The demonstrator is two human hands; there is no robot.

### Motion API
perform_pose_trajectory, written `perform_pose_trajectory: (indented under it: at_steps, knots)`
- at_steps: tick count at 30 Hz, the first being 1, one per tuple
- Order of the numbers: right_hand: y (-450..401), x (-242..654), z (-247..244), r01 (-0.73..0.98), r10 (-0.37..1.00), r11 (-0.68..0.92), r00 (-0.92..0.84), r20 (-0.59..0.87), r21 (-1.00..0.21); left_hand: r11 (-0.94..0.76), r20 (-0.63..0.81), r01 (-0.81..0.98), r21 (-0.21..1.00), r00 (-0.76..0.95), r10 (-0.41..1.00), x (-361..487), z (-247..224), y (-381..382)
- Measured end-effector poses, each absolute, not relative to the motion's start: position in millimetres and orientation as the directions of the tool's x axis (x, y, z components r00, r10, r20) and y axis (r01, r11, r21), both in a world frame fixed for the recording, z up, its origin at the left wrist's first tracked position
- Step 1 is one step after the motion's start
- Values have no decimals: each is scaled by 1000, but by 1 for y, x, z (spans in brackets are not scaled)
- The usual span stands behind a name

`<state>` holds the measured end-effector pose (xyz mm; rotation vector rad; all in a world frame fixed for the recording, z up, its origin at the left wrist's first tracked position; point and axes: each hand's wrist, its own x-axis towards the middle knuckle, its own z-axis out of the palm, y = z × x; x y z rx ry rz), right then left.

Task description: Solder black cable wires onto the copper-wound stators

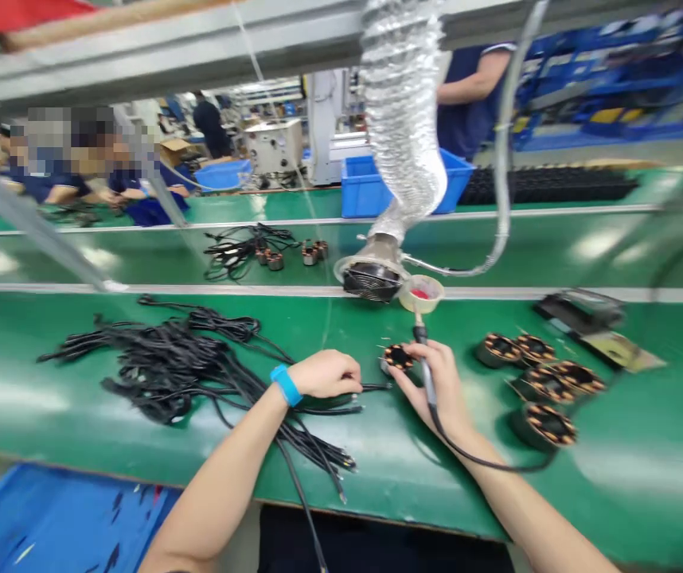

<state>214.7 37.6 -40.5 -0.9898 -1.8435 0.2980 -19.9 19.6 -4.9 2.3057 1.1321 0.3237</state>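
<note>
The left hand [328,374] is pinched in small, with its fingers closed on 1 black cable [376,387]. The tip of that cable points to the right, close to the coil ring [398,358]. I cannot tell if they touch.

The right hand [444,386] has 2 jobs. Its thumb and a finger hold the coil ring near the middle of the green tabletop [413,497], and it also holds the soldering iron [427,380] like a pen. The iron's tip points away from the person, at the little round dish [436,298] with red stuff in it. I cannot tell if the tip is in the dish or just in front of it.

To do this bit well, I think the ring should sit very still, since the same hand has the iron too. The cable is best held near its end, so the thin tip does not wobble. The iron is likely hot, so its tip should stay well off the fingers and off the iron's own cord [485,461]. Working near the black fan [372,280] may help pull smoke away.

The big pile of cables [168,358] lies to the left and could tug. 5 more coil rings [543,426] stand to the right.
</note>
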Motion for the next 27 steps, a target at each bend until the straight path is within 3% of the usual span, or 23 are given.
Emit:
perform_pose_trajectory:
  at_steps: [6, 13, 16, 21, 27]
  knots:
    - [38, 218, -35, 445, 797, 600, -257, 547, -665, -435, 0, 596, 675, 589, 808, -22, 2, 18]
    - [35, 210, -27, 357, 791, 607, -352, 500, -710, -50, -135, 427, 903, 392, 910, -25, 23, 7]
    - [31, 204, -23, 315, 780, 616, -373, 503, -722, -49, -89, 371, 927, 347, 934, -25, 23, 5]
    - [21, 194, -5, 186, 771, 630, -263, 580, -754, -105, 0, 320, 942, 313, 950, -24, 19, 8]
    - [25, 175, 5, 8, 752, 641, -205, 626, -767, -175, 82, 341, 924, 272, 959, -17, 18, 5]
